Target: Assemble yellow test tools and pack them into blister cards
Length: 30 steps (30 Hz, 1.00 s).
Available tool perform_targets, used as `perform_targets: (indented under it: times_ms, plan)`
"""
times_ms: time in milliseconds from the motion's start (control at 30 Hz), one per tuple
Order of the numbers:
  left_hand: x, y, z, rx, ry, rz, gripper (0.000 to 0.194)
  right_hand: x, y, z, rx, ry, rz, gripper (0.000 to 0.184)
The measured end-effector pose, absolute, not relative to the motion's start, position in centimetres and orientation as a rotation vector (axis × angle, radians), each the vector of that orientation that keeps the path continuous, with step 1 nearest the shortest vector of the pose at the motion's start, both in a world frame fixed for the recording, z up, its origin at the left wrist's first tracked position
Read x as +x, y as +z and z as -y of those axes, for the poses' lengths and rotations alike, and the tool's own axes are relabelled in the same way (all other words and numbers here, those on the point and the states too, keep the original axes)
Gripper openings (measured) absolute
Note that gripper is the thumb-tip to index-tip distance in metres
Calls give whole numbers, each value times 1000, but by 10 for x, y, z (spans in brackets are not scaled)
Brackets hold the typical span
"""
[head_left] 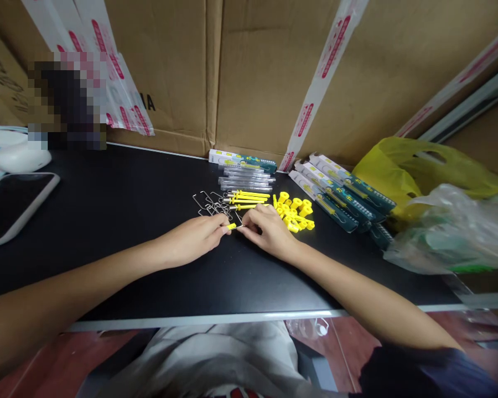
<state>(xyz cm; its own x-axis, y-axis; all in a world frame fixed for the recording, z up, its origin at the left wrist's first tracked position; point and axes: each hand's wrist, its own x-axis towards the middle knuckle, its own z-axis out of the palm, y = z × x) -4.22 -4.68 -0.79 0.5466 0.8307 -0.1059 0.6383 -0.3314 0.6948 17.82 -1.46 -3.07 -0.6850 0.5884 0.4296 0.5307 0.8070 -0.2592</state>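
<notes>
My left hand [205, 235] pinches a small yellow plastic piece [231, 226]. Facing it, my right hand [269, 229] has its fingers closed on a thin bent metal wire hook [239, 224], whose end meets or nearly meets the yellow piece. Just beyond my left fingers lies a tangle of metal wire hooks [209, 205]. Several yellow rods with springs [251, 197] lie behind my right fingers. To the right of that hand is a heap of yellow plastic caps [294, 210]. Clear plastic tubes [247, 178] are lined up farther back.
Slim printed boxes [336, 190] are stacked at the right, and another printed box [243, 159] lies behind the tubes. Yellow and clear plastic bags [452, 226] cover the right end of the black table [149, 293]. A phone [16, 204] lies left. Large cartons [274, 72] stand behind.
</notes>
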Motion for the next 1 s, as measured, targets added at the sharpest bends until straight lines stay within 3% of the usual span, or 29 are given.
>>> perform_targets:
  times_ms: [633,1000]
  plan:
    - [-35,-5,51,2155,314,-1220,20,174,-23,28,-795,-147,2495,24]
    - [-36,-9,55,2124,306,-1224,21,170,-26,31,-937,190,2383,26]
